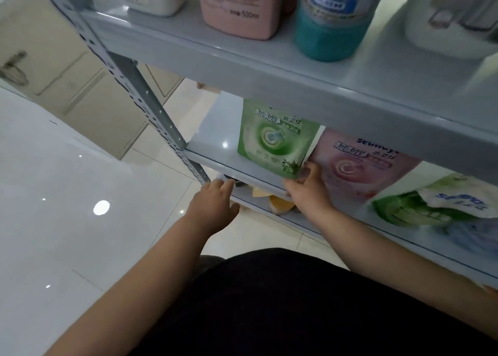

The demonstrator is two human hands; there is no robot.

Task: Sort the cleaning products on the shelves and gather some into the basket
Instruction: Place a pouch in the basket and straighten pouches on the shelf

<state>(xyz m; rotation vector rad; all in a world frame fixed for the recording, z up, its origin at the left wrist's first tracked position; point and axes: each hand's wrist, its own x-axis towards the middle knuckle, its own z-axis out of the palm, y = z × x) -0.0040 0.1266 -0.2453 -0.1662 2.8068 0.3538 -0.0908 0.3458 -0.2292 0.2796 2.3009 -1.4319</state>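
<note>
— What's on the shelves (269, 67)?
— Bottles (330, 19) up top; below, a pink pouch (358, 167) and a green pouch (272, 137) standing at the edge.
— And the hands?
— The right hand (307, 186) pinches the green pouch's bottom corner; the left hand (213, 204) hovers loose, holding nothing.

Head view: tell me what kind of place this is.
Probably a shop aisle or stockroom for cleaning goods: metal shelving holds detergent bottles above and refill pouches below, over a glossy tiled floor. The right hand grips the green pouch.
</note>
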